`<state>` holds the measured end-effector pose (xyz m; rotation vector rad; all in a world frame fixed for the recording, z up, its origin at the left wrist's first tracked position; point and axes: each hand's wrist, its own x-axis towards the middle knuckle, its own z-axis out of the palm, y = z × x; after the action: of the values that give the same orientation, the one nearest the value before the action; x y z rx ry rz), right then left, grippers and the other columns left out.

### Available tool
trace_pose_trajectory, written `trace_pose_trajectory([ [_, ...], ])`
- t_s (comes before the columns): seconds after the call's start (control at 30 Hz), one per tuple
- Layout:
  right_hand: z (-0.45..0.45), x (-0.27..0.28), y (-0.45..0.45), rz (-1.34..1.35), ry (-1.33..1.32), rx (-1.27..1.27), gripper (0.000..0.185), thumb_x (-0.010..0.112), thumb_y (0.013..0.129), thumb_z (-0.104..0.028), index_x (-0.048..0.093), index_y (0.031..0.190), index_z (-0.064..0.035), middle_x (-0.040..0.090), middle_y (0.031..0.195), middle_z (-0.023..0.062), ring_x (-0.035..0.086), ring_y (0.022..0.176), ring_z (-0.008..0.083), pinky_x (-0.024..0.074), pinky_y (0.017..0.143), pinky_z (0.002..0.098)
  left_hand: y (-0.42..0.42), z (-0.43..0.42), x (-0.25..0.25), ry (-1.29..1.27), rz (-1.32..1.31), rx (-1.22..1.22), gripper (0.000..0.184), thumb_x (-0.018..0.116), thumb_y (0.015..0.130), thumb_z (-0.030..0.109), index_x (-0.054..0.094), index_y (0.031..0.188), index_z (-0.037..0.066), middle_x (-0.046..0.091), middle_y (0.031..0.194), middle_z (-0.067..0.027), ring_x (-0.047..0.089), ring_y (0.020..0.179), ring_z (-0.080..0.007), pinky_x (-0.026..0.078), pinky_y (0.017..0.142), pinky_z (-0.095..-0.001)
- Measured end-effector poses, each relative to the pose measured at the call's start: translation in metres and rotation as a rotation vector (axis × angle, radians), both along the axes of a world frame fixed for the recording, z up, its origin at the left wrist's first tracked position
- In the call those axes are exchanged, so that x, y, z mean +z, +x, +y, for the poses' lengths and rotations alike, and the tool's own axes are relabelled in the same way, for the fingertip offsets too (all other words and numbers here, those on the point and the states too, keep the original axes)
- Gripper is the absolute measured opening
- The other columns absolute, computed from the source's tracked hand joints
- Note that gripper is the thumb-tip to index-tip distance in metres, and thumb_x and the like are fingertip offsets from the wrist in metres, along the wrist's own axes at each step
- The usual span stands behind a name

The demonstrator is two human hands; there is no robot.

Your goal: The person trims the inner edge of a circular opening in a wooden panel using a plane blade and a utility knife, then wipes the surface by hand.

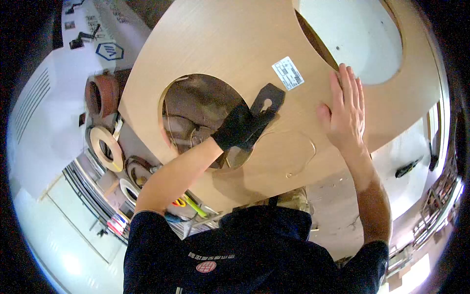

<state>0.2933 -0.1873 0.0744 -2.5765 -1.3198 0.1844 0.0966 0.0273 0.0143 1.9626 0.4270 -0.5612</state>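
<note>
A large wood-grain panel point(235, 44) with big rounded cutouts fills the middle of the view. My left hand point(236, 128), in a black glove, is closed around a dark plane blade point(274, 94) with a keyhole-shaped slot. It is over the right edge of the left cutout; the blade's lower end is hidden by the glove. Bare and stretched out, my right hand point(346, 110) lies on the panel, fingertips near the edge of the upper right cutout. Between the hands, a thin curled strip point(313, 147) rests on the panel below a printed white label point(288, 73).
To the left stand a reddish-brown roll point(103, 95), a pale edge-banding roll point(106, 148) and a white roll point(129, 190). A white machine housing point(44, 108) is beyond them. Yellow-handled scissors point(180, 201) lie near my left elbow. A black clip-like object point(408, 168) is at right.
</note>
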Motion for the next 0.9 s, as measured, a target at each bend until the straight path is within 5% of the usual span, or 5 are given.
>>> trace_pose_trajectory([
  [0.33, -0.045, -0.013, -0.073, -0.132, -0.115, -0.246, 0.07, 0.055, 0.097, -0.036, 0.036, 0.154, -0.0002, 0.028, 0.163, 0.0236, 0.023, 0.152, 0.043, 0.0163, 0.124, 0.0562, -0.006, -0.008, 0.001, 0.091, 0.016, -0.393, 0.041, 0.068, 0.095, 0.044, 0.066, 0.118, 0.01, 0.068, 0.088, -0.0267, 0.068, 0.074, -0.0406, 0.053, 0.066, -0.0452],
  [0.47, -0.046, -0.015, -0.073, -0.15, -0.118, -0.276, 0.07, 0.057, 0.095, -0.03, 0.035, 0.155, -0.0025, 0.029, 0.164, 0.0203, 0.024, 0.153, 0.0388, 0.0171, 0.125, 0.0526, -0.047, -0.02, -0.03, 0.05, -0.554, -0.356, 0.039, 0.061, 0.099, 0.042, 0.055, 0.136, 0.029, 0.064, 0.082, -0.0229, 0.057, 0.055, -0.0329, 0.046, 0.052, -0.0442],
  [0.67, -0.052, -0.015, -0.077, -0.155, -0.08, -0.285, 0.069, 0.06, 0.094, -0.028, 0.037, 0.155, -0.0055, 0.03, 0.164, 0.0176, 0.026, 0.152, 0.0361, 0.019, 0.125, 0.051, -0.035, -0.007, -0.005, -0.024, 0.232, -0.742, 0.043, 0.066, 0.091, 0.051, 0.061, 0.1, 0.009, 0.059, 0.066, -0.0205, 0.063, 0.056, -0.0302, 0.05, 0.056, -0.0423],
  [0.77, -0.05, -0.013, -0.077, -0.174, -0.061, -0.282, 0.068, 0.063, 0.093, -0.033, 0.041, 0.153, -0.0077, 0.034, 0.162, 0.0181, 0.03, 0.15, 0.0373, 0.0217, 0.124, 0.0515, -0.046, -0.005, -0.018, -0.039, 0.288, -0.892, 0.041, 0.059, 0.1, 0.029, 0.055, 0.142, 0.032, 0.061, 0.079, -0.0187, 0.055, 0.051, -0.031, 0.045, 0.049, -0.0439],
  [0.9, -0.051, -0.019, -0.079, -0.17, -0.052, -0.291, 0.069, 0.062, 0.093, -0.027, 0.038, 0.156, -0.0113, 0.031, 0.164, 0.0148, 0.026, 0.153, 0.0334, 0.0195, 0.126, 0.0496, -0.075, -0.01, -0.01, 0.028, -0.163, -0.767, 0.048, 0.054, 0.102, 0.049, 0.06, 0.142, 0.023, 0.071, 0.094, -0.0154, 0.054, 0.054, -0.0268, 0.045, 0.054, -0.0426],
])
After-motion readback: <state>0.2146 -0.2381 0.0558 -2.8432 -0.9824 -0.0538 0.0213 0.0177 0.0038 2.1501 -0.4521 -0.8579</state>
